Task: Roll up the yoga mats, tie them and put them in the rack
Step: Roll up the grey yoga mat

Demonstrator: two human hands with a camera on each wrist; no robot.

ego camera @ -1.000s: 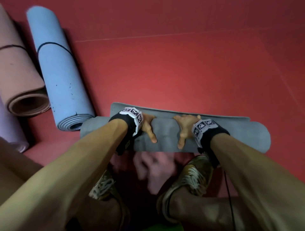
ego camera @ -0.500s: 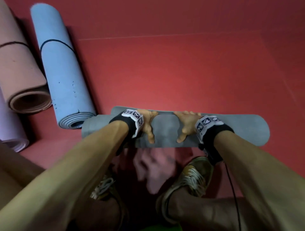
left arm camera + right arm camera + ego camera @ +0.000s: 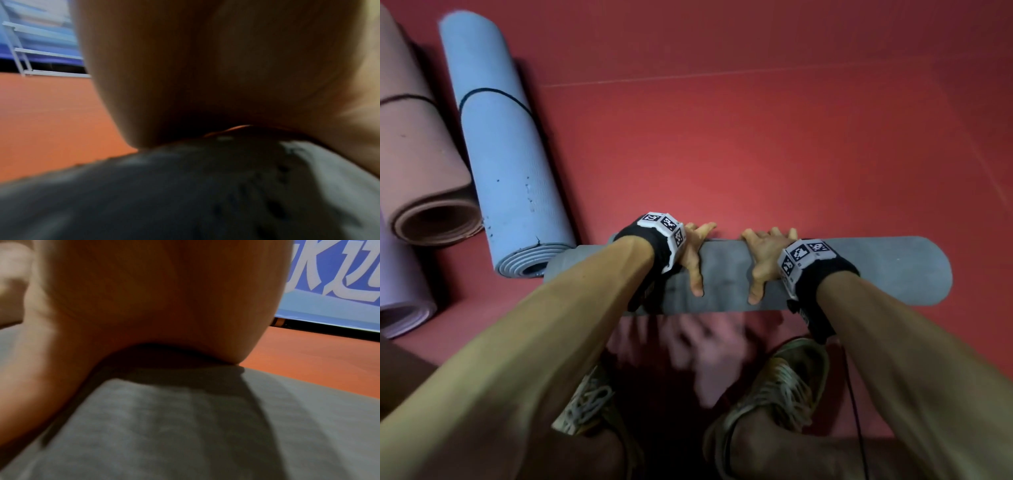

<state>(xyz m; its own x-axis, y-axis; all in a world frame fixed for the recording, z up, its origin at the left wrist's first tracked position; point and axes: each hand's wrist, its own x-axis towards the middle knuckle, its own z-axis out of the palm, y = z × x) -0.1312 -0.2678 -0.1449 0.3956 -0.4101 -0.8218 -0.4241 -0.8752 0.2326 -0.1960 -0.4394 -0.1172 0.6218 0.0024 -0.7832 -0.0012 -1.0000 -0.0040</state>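
Nearest, below the wrists, only two shoes (image 3: 767, 387) and a blurred pinkish patch of floor (image 3: 791, 137); too smeared to read. Just ahead of the shoes lies the grey mat (image 3: 726, 274), now a full roll, crosswise under both palms. Compared with a second ago, no flat flap left beyond the fingers: last strip wound in, roll moved a little away from the body. Rolling of this mat judged finished or all but; tying next, then the rack. Left hand (image 3: 693, 255) spread flat on top of the roll, thumb pointing back toward the body, fingers draped over the far side; pressing, not gripping. Right hand (image 3: 763, 260) the same, close beside the left, thumb back, fingers over the far edge. Fingertips hidden behind the roll, so contact with the floor not tellable. No strap or tie visible near either hand. Left of the left hand, almost touching the roll's end, a blue mat (image 3: 510, 164) rolled and banded; farther left a pink mat (image 3: 421, 161) also banded, and a pale lilac roll (image 3: 400, 294) cut off by the frame. Wrist views mostly palm and blurred grey mat; far off in the left one, pale rails (image 3: 41, 52), possibly the rack, unsure.
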